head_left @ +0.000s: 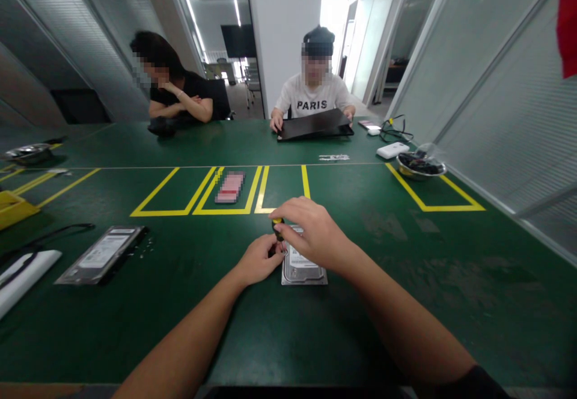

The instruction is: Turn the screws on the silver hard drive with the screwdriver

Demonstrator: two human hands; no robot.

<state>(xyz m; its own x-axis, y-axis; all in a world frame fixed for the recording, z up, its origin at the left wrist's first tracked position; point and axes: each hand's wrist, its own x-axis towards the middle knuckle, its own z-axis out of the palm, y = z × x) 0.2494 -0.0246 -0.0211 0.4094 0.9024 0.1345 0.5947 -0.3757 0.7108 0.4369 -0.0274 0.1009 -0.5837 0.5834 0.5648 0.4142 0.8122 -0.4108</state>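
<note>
A silver hard drive (305, 267) lies flat on the green table (406, 279) in front of me. My right hand (311, 234) is closed round a small screwdriver with a yellow-and-black handle (277, 226), held upright over the drive's far left corner. My left hand (260, 259) rests against the drive's left edge with its fingers curled at the screwdriver's lower part. The tool's tip is hidden by my hands.
A second hard drive (103, 253) lies to the left, with tiny screws beside it. A metal bowl (420, 166) stands at the right in a yellow-taped box. Across the table sit two people, one with a black laptop (314, 125). A yellow tray (12, 207) is far left.
</note>
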